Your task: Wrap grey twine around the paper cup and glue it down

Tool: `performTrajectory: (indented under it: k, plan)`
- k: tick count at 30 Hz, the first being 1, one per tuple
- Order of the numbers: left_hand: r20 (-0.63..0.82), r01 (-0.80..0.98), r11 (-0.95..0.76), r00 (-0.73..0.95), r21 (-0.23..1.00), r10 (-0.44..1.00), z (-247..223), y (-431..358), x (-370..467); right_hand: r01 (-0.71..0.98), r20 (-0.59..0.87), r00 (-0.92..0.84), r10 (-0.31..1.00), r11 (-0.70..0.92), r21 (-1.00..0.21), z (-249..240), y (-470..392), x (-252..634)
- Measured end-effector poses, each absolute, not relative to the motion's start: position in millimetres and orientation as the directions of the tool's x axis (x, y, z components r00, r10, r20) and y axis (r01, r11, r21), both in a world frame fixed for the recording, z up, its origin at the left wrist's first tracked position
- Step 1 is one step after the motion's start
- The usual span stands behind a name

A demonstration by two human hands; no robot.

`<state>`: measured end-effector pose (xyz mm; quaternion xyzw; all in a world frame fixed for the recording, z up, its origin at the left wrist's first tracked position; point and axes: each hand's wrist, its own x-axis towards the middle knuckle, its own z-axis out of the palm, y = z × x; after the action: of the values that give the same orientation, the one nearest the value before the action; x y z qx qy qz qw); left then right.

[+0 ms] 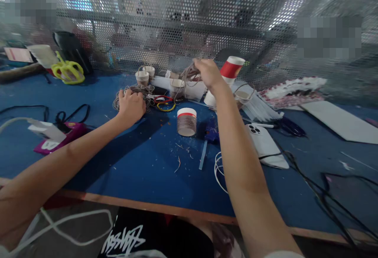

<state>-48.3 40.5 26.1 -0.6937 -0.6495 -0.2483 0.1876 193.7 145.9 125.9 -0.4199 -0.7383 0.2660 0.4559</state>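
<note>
My left hand point(131, 105) is closed on a tangled pile of grey-brown twine point(118, 100) at the back centre of the blue table. Raised to the right of it, my right hand point(208, 73) is closed on loose strands of the same twine point(189, 73), which hang beside a small twine-wrapped cup point(177, 87). Between my arms stands a paper cup point(186, 122) with a white and red rim and twine wound round its body. Scissors with red and yellow handles point(165, 106) lie behind this cup.
Right of the cup lies a blue glue gun point(212, 132) with a clear stick, then a white phone point(267, 146) and black cables. Stacked red-white cups point(232, 68) stand behind my right arm. A purple power strip point(62, 138) lies left; perforated metal mesh point(165, 22) borders the back.
</note>
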Motion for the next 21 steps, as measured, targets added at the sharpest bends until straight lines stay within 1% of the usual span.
performTrajectory:
  k: [3, 6, 8, 10, 12, 14, 17, 19, 21]
  plan:
    - [0.621, 0.991, -0.122, 0.059, 0.060, 0.781, 44, 32, -33, 0.350, 0.448, -0.254, 0.857, 0.513, -0.784, 127, 136, 186]
    - [0.624, 0.962, -0.235, 0.098, 0.141, 0.776, 61, 41, -20, 0.326, 0.399, -0.310, 0.863, 0.491, -0.808, 129, 129, 182]
    - [0.592, 0.921, -0.349, 0.186, 0.172, 0.784, 72, 57, -13, 0.303, 0.371, -0.333, 0.867, 0.471, -0.829, 131, 125, 182]
    - [0.532, 0.834, -0.490, 0.302, 0.255, 0.791, 80, 78, -8, 0.275, 0.332, -0.349, 0.876, 0.434, -0.858, 134, 121, 183]
    - [0.512, 0.741, -0.555, 0.331, 0.378, 0.792, 84, 97, -2, 0.232, 0.289, -0.358, 0.888, 0.384, -0.894, 136, 118, 184]
    - [0.595, 0.650, -0.621, 0.309, 0.438, 0.742, 84, 109, 4, 0.180, 0.269, -0.341, 0.901, 0.343, -0.922, 138, 115, 185]
    - [0.634, 0.574, -0.667, 0.303, 0.474, 0.712, 77, 118, 12, 0.155, 0.266, -0.286, 0.921, 0.318, -0.935, 138, 118, 188]
    - [0.660, 0.526, -0.679, 0.265, 0.512, 0.703, 72, 123, 16, 0.210, 0.271, -0.217, 0.938, 0.316, -0.925, 137, 123, 193]
    - [0.691, 0.476, -0.680, 0.188, 0.558, 0.698, 69, 128, 16, 0.326, 0.273, -0.105, 0.956, 0.292, -0.899, 135, 130, 199]
